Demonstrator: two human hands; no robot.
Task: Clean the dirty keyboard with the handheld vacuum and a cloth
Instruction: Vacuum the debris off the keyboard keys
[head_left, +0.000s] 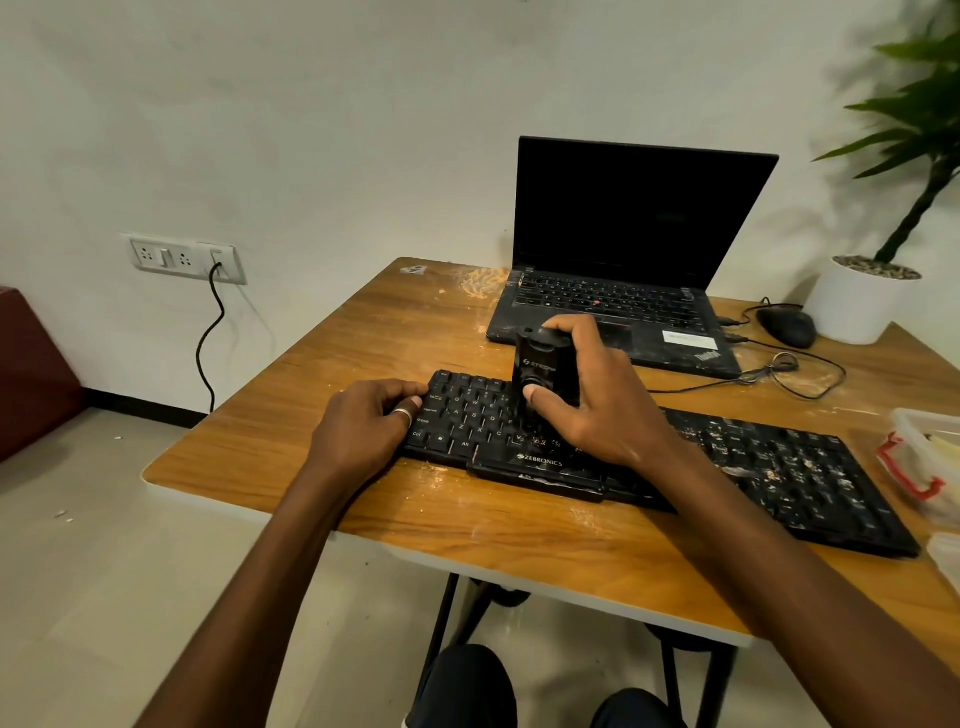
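The black keyboard (779, 467) lies across the wooden desk (395, 332), its right half speckled with pale crumbs and dust. The right grip (608, 410) is closed around a small black vacuum (540, 369), which stands upright with its lower end on the keys left of the middle; the thumb presses its front and the fingers wrap over its top. The left grip (363, 426) curls round the keyboard's left end, thumb on the keys. Behind sits an open laptop (639, 218), screen dark, with a mouse (787, 325) and a white plant pot (857, 301) to its right. A clear plastic box (930, 457) sits at the desk's right edge.
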